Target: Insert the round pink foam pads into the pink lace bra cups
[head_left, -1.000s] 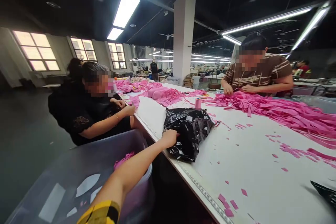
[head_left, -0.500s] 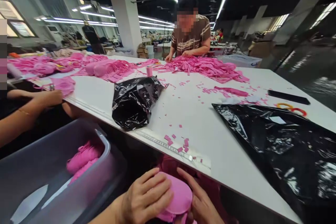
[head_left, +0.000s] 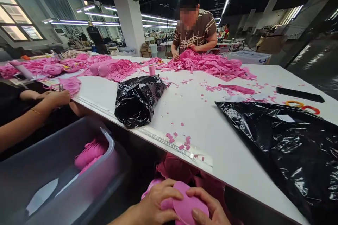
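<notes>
Low in front of me, by the table's front edge, is a pink bra [head_left: 188, 200] with smooth padded cups. My left hand [head_left: 161, 202] curls round the left side of the cup, fingers over its top and thumb below. My right hand [head_left: 208, 205] grips the other side, its thumb pressing on the cup's face. More pink fabric shows beyond my left hand. Under the table edge hangs further pink material [head_left: 175, 167], partly in shadow. The lower parts of the bra are cut off by the frame.
A grey plastic bin [head_left: 112, 144] holding pink bras [head_left: 91, 153] stands at left. On the white table [head_left: 195, 119] lie black plastic bags [head_left: 138, 102], a measuring tape [head_left: 163, 142], pink scraps and pink heaps [head_left: 211, 65]. Co-workers' hands [head_left: 56, 98] are at left and across the table.
My hands have shifted right and turned the bra cup; my right hand's fingers now clasp its edge rather than pointing up. The camera view has turned slightly left.
</notes>
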Tool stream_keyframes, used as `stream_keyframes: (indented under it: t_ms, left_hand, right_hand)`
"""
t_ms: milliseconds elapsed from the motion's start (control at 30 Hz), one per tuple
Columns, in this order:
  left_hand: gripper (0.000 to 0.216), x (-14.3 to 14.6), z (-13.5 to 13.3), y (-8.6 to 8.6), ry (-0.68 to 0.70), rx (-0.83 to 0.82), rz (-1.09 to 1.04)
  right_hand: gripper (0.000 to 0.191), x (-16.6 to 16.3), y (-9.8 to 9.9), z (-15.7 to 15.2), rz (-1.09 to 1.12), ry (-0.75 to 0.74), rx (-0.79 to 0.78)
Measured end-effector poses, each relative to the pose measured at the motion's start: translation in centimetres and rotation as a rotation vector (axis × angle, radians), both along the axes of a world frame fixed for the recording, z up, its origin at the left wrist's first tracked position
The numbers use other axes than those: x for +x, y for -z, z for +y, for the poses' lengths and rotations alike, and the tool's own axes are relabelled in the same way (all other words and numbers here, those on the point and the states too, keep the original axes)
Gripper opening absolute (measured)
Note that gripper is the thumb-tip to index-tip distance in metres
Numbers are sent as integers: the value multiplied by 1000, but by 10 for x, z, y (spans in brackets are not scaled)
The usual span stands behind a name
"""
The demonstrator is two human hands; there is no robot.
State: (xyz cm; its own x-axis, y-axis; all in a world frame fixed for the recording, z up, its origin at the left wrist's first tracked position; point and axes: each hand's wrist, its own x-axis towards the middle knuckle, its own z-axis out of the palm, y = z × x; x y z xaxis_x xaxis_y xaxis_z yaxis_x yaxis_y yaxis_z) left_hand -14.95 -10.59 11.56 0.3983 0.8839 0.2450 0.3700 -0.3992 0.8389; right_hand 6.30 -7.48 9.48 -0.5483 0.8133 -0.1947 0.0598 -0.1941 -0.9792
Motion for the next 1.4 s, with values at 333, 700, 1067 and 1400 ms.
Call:
stream_keyframes:
  t_ms: [333,700,1067,1400]
  left_hand:
    - [31,0,3,13,-114,187,25]
    - [39,25,7,4,-94,-960,-143]
    - [40,36,20,5,-48,-1014,-346]
    - [35,52,22,17,-393,-1102,-776]
  right_hand:
    - [61,-1,-7,-2,294,18,-172]
    - [72,-3,-7,-1,-195,-57,89]
    - [50,17,0,-10,-48,-45,70]
    - [36,20,28,-17,-244,50,462]
